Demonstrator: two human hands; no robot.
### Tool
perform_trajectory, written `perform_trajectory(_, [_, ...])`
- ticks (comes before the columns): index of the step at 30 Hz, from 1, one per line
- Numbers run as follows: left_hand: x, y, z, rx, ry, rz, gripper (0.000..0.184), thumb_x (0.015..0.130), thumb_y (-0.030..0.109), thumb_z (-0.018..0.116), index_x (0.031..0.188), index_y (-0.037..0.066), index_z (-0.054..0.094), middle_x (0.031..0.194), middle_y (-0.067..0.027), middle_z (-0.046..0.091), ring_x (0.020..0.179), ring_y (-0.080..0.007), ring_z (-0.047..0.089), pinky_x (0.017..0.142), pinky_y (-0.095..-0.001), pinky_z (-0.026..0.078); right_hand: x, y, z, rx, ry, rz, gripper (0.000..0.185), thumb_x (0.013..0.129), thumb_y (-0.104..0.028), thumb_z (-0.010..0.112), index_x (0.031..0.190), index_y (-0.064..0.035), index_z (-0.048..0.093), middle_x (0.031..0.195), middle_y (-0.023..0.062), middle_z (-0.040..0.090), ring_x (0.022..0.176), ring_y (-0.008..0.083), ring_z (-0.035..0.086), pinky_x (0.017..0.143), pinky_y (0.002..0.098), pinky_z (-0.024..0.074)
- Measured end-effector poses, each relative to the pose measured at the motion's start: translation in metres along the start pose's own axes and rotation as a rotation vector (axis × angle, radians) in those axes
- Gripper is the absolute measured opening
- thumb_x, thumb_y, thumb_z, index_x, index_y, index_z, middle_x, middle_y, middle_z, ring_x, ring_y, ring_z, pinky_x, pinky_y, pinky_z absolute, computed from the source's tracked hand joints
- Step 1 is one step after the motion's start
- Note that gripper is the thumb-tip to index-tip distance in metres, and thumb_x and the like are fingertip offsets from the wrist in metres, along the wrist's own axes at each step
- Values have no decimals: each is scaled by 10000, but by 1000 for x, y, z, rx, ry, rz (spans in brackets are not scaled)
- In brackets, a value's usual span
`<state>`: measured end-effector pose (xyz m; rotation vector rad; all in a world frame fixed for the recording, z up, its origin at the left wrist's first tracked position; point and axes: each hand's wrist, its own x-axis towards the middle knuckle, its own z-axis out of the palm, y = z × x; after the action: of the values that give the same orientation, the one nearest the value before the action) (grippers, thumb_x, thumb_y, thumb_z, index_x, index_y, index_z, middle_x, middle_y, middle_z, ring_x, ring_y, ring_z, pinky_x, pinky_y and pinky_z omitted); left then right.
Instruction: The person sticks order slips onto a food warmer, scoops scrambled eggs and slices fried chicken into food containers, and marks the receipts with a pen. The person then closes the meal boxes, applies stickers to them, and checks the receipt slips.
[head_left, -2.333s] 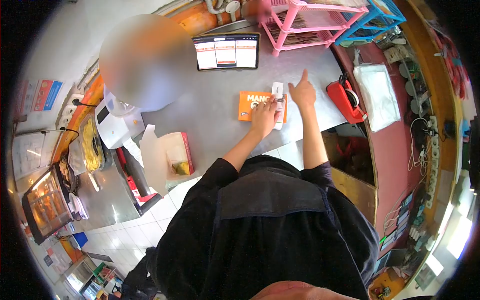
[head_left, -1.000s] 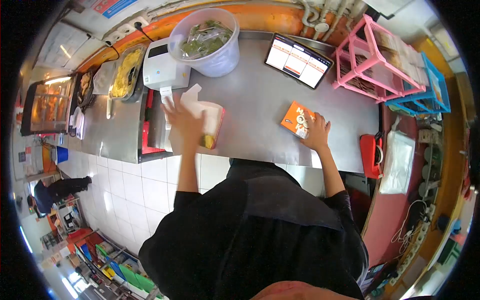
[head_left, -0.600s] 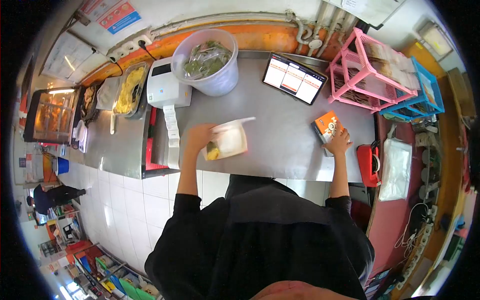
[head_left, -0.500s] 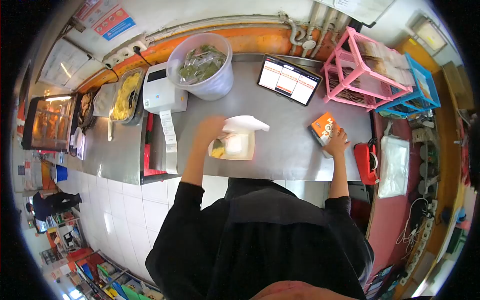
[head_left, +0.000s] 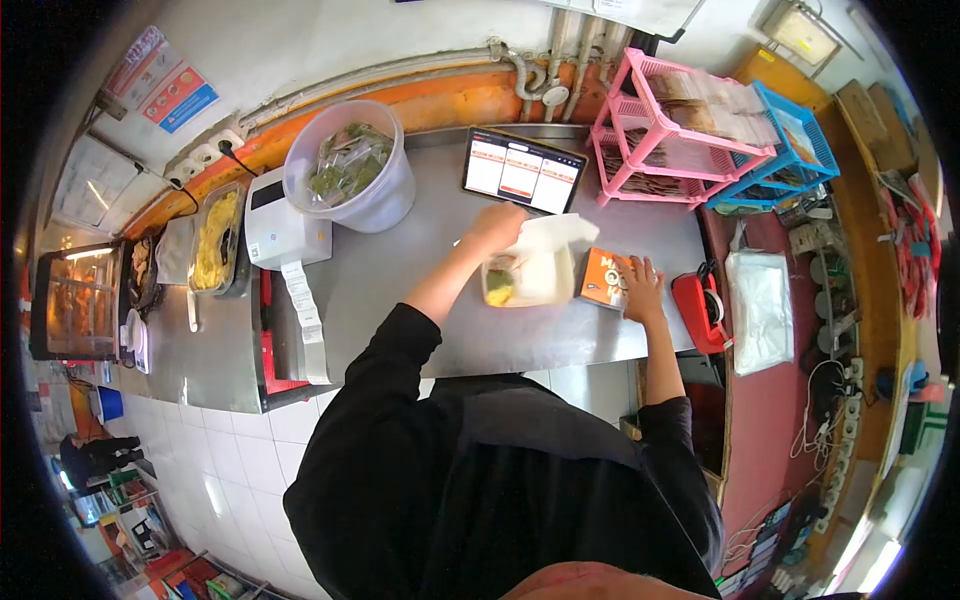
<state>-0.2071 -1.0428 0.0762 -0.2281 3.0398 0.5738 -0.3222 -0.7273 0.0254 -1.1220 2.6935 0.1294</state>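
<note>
An open white food box point(head_left: 545, 280) sits on the steel counter, with something green and yellow and a white lump inside. Its raised lid point(head_left: 560, 235) leans toward the back. My left hand point(head_left: 497, 230) is at the lid's left corner, fingers curled and seemingly pinching it; the fingertips are partly hidden. Just right of the open box lies a closed orange box with white lettering point(head_left: 603, 278). My right hand point(head_left: 643, 287) grips its right side, with fingers over the top.
Behind stand a tablet point(head_left: 524, 170), a bucket of bagged greens point(head_left: 350, 170) and a label printer point(head_left: 287, 225) trailing paper. Pink racks point(head_left: 680, 130) and a blue basket point(head_left: 790, 150) are at the back right. A red tape dispenser point(head_left: 700, 313) sits by the right edge.
The orange box has slid left, close beside the open food box, with my right hand on it. My left hand has moved to the lid's corner. The camera view has shifted and turned.
</note>
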Motion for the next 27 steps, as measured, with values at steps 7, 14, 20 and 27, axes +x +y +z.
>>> perform_trajectory(7, [41,40,4,19,-54,164,154,680,61,589,792,95,690,774,-154,652,765,-333,635,671,-432,499,18,18,-11,-39,-47,-103,881,719,-118,649,1424,-333,167,1452,78,224,1363,329,158,1029,637,176])
perform_trajectory(14, [24,46,5,-116,120,57,497,684,52,634,1175,97,569,1128,-156,588,1047,-303,556,860,-382,464,11,17,-5,-99,-20,-119,973,676,-51,642,1445,-294,98,1501,87,115,1378,368,72,1016,661,170])
perform_trajectory(20, [-79,70,15,-130,404,313,550,761,117,634,1282,109,459,1333,-113,402,1281,-309,338,1035,-432,322,-53,-70,-33,239,128,196,969,621,-147,756,1427,-224,223,1491,180,67,1369,418,1,1000,676,173])
perform_trajectory(27, [-286,44,56,-415,313,196,167,784,97,629,950,105,613,1004,-73,559,876,-266,589,706,-358,498,-75,-221,-54,555,404,-291,660,666,-121,731,1273,-121,472,1379,217,303,1325,416,199,1064,466,260])
